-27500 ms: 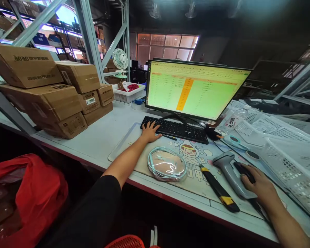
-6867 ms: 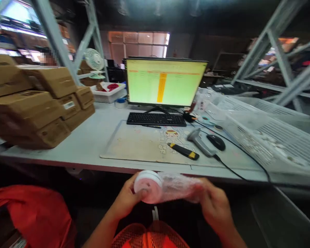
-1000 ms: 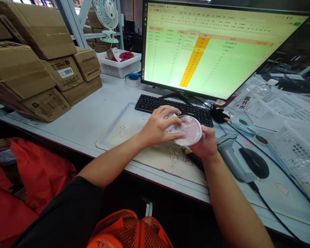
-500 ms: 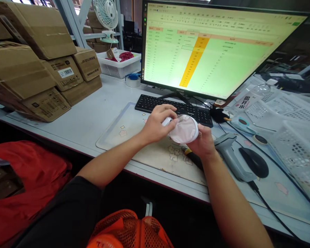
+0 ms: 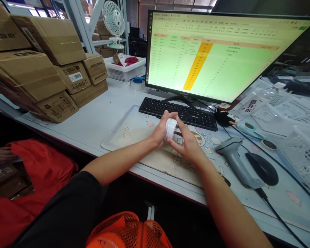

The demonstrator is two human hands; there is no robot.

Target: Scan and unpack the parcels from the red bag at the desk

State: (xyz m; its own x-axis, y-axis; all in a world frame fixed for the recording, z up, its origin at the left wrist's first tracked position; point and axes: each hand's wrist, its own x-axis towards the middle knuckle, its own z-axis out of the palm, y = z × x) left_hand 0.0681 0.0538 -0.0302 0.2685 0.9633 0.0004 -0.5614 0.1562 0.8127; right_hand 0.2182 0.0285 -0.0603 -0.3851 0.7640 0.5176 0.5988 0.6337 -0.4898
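Both of my hands hold a small white round case [image 5: 171, 128] above the cartoon-printed desk mat [image 5: 134, 132]. My left hand [image 5: 161, 130] grips its left side with thumb and curled fingers. My right hand [image 5: 187, 144] closes on it from the right and below. The case is turned edge-on, so its face is hidden. A black keyboard [image 5: 178, 112] lies just beyond my hands, under a monitor [image 5: 217, 57] showing a green spreadsheet.
A grey barcode scanner [image 5: 235, 162] and black mouse [image 5: 262, 168] lie to the right, with white mesh baskets [image 5: 299, 137] beyond. Stacked cardboard boxes [image 5: 46, 75] fill the desk's left. A red bag [image 5: 41, 172] sits low left, an orange net basket [image 5: 126, 230] below.
The case was held with its pink round face up; now both hands have turned it edge-on and shifted slightly left. The view has moved up a little.
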